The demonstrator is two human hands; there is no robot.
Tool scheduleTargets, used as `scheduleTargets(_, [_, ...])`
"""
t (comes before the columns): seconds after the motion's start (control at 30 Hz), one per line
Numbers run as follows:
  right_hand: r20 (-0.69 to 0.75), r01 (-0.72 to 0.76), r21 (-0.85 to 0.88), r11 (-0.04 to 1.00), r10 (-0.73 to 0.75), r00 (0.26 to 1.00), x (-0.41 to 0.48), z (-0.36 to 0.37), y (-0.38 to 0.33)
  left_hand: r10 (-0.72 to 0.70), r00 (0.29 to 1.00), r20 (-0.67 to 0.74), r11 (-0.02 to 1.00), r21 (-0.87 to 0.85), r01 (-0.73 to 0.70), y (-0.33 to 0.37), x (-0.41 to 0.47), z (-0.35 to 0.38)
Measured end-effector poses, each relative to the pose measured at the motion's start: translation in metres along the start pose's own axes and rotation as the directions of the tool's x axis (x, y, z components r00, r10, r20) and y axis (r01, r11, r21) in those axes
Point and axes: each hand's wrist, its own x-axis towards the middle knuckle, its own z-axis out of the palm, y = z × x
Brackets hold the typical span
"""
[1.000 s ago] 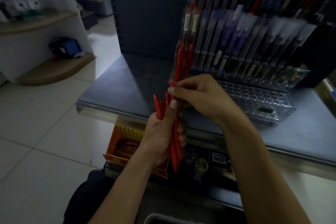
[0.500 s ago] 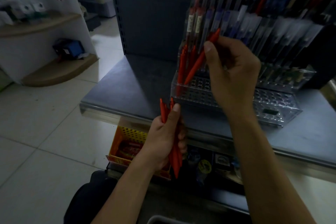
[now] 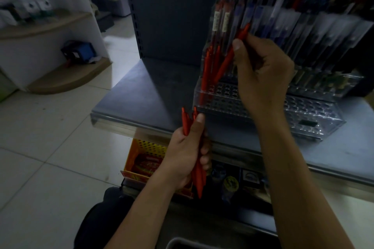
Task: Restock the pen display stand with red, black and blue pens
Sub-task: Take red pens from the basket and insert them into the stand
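Pinching one red pen in our right grip over the left holes of the display stand while our left grip clutched the spare bunch, we figured its slant could jam the tip between holes.

The right hand hides a stretch of the red pen it pinches and part of the hole grid of the display stand. Whether the pen's tip sits in a hole cannot be told. Below the stand's left corner, the left hand hides much of its red pen bundle. Above the stand, packaged pens are blurred and cropped.
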Motion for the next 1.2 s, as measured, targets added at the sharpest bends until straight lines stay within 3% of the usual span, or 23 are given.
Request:
scheduleTargets(0.3, [0.052,-0.024,-0.002,1.0,0.024,0.998,-0.003,0.006,0.002,-0.005,1.0,0.002,1.0,0.017,0.005,0.0,0.0,0.0])
scheduleTargets(0.53, [0.143,-0.197,0.05,0.979,0.188,0.972,-0.013,0.01,0.004,-0.02,1.0,0.013,1.0,0.014,0.02,0.0,0.0,-0.002])
scheduleTargets(0.77, [0.166,-0.188,-0.04,0.981,0.192,0.967,-0.016,0.012,0.004,-0.022,1.0,0.008,0.999,0.036,0.022,0.001,-0.001,-0.001])
scheduleTargets(1.0, [0.284,-0.184,-0.134,0.974,0.216,0.934,-0.012,-0.004,-0.002,-0.019,0.999,0.038,1.0,-0.002,0.019,-0.001,0.002,-0.004])
scheduleTargets(1.07, [0.428,-0.219,-0.107,0.97,0.244,0.87,-0.01,-0.014,-0.012,0.001,0.998,0.068,1.0,-0.007,-0.001,-0.001,0.002,-0.005])
scheduleTargets(1.13, [0.648,-0.277,-0.121,0.953,0.287,0.706,-0.008,-0.025,-0.022,0.027,0.995,0.093,1.0,-0.013,-0.026,-0.002,0.001,-0.006])
scheduleTargets(1.2, [0.776,-0.285,-0.174,0.942,0.31,0.549,-0.01,-0.03,-0.028,0.036,0.995,0.095,0.999,-0.012,-0.035,-0.003,0.001,-0.006])
